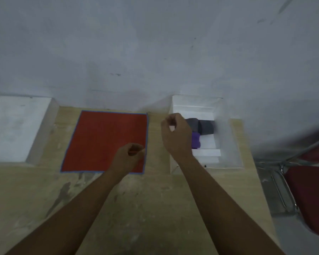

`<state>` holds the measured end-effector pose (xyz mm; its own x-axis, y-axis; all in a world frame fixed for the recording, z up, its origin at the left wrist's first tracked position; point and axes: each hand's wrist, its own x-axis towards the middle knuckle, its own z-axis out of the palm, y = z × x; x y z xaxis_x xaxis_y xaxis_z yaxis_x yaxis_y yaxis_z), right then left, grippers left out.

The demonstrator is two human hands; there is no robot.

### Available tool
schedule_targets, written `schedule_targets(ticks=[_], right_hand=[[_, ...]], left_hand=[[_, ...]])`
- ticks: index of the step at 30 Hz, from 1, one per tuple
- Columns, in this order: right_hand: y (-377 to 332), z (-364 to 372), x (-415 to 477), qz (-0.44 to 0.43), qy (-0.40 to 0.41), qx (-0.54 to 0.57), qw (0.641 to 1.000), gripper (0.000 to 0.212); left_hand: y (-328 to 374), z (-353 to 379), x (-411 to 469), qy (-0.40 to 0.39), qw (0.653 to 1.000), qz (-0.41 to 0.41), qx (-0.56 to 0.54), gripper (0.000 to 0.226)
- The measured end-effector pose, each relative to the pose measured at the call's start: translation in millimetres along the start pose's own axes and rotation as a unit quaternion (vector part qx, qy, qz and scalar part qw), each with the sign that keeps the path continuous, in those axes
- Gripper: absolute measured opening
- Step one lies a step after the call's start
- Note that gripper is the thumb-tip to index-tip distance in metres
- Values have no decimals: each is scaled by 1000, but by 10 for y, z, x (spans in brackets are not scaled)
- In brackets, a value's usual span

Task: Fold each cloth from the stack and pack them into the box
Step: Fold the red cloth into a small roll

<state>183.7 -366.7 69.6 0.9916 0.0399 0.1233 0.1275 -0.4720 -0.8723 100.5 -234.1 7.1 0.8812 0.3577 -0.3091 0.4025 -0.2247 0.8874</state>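
Note:
A red cloth point(103, 138) with a blue hem lies flat and square on the wooden table point(136, 208). My left hand point(129, 157) rests over its near right part, fingers curled; whether it pinches the cloth I cannot tell. My right hand point(177, 133) hovers between the cloth and the white box point(226, 137), fingers loosely closed with nothing visible in them. Inside the box lie a folded grey cloth point(203, 127) and a folded purple cloth point(196, 140), partly hidden by my right hand.
A white box lid or block point(15, 126) sits at the table's far left. A grey wall point(155, 52) rises right behind the table. A red chair point(309, 196) with a metal frame stands off the table's right edge.

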Motion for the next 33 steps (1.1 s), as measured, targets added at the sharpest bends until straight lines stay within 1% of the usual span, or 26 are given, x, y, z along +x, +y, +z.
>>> schedule_targets(ticks=[2, 5, 10, 12, 14, 16, 18, 20, 22, 25, 27, 28, 29, 31, 33], right_hand=[[-98, 199, -199, -33, -34, 1, 999, 15], [-117, 471, -457, -33, -85, -3, 996, 13], [145, 879, -748, 39, -134, -42, 989, 5], [278, 1029, -831, 75, -146, -68, 984, 4], [427, 1171, -901, 113, -148, -102, 977, 7], [543, 1291, -946, 151, -140, -140, 968, 12], [619, 1385, -971, 200, -130, -184, 954, 24], [648, 1463, -999, 257, -134, -241, 926, 42], [640, 1543, -1016, 288, -128, -283, 906, 54], [645, 1640, -1017, 319, -89, -295, 896, 59], [676, 1659, -1006, 338, -75, -274, 897, 58], [695, 1660, -990, 329, -78, -258, 905, 54], [692, 1655, -976, 305, -89, -245, 916, 47], [648, 1626, -958, 261, -97, -221, 935, 34], [588, 1593, -938, 257, -82, -199, 942, 30]], left_hand=[[-165, -241, -39, 21, 1000, -18, 1, 10], [-460, -613, -70, 56, 997, -47, 18, 10], [-959, -1144, -111, 109, 988, -108, 20, 13], [-1114, -1320, -125, 117, 981, -136, 68, 20], [-1293, -1485, -110, 129, 972, -153, 127, 33], [-1408, -1625, -96, 143, 959, -171, 173, 42], [-1466, -1718, -75, 140, 950, -172, 221, 44], [-1524, -1783, -49, 107, 948, -134, 268, 43], [-1560, -1825, -26, 73, 939, -124, 312, 43], [-1585, -1816, 15, 73, 923, -123, 357, 41], [-1587, -1800, 63, 82, 922, -126, 357, 37], [-1596, -1795, 103, 85, 925, -133, 346, 35], [-1603, -1800, 141, 93, 934, -141, 315, 32], [-1604, -1817, 207, 120, 958, -145, 217, 24], [-1588, -1858, 253, 148, 968, -132, 151, 17]])
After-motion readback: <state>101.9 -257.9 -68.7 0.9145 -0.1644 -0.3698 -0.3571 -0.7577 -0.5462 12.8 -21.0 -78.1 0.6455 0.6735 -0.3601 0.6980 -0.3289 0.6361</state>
